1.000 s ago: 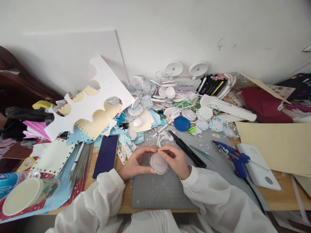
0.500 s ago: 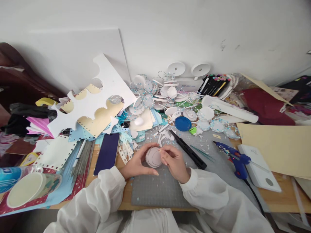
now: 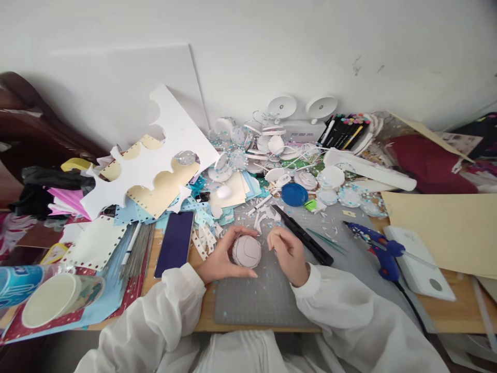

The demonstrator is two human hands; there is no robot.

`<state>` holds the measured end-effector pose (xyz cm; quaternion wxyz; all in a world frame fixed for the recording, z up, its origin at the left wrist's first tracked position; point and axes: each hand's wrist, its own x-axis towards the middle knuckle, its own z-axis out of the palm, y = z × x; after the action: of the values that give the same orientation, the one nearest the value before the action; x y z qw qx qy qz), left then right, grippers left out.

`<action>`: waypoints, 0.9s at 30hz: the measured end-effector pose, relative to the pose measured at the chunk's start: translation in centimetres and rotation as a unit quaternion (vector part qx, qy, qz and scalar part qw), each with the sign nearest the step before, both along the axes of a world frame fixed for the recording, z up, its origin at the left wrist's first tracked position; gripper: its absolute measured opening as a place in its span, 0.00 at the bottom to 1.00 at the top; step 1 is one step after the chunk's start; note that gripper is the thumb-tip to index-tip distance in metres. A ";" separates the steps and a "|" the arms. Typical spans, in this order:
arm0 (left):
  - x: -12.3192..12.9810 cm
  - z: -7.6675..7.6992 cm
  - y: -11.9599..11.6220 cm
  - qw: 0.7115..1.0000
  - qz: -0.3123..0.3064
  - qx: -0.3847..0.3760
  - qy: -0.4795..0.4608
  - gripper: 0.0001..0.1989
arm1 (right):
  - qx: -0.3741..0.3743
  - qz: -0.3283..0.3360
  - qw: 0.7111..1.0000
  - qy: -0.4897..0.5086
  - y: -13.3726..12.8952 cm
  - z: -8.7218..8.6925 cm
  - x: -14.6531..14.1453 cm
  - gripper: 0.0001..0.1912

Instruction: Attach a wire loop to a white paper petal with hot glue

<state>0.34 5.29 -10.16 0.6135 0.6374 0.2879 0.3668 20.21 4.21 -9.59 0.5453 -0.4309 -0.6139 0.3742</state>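
Note:
My left hand (image 3: 225, 259) curves its thumb and fingers around a white foam disc (image 3: 247, 250) with a thin curved line on its top. The disc is held over the grey cutting mat (image 3: 260, 303). Just right of it, apart from the disc, is my right hand (image 3: 288, 254), its fingers curled and drawn together; whether something small sits between the fingertips is hidden. A black utility knife (image 3: 303, 235) lies on the mat beyond my right hand, with teal tweezers (image 3: 325, 241) beside it. White foam scraps (image 3: 267, 215) are scattered past the disc.
A blue glue gun (image 3: 378, 248) rests by a white box (image 3: 417, 264) at right. A dark blue phone (image 3: 174, 243) lies at left, near paper cups (image 3: 52, 300). Bead-trimmed white discs (image 3: 236, 160) and a blue lid (image 3: 294, 195) crowd the back. Cut-out foam board (image 3: 174, 124) leans there.
My right hand has moved off the disc, a little to the right, with its fingers curled. My left hand keeps its hold on the disc. The view has shifted slightly.

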 end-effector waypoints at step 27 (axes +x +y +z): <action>-0.2 -0.7 0.3 0.998 0.042 0.050 -0.014 0.41 | 0.280 0.152 0.934 -0.160 -0.4 -0.6 -0.6 0.12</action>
<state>0.16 5.54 -10.88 0.5687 0.6496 0.2872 0.4148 19.61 3.82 -10.15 0.4750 -0.2165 -0.8311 0.1920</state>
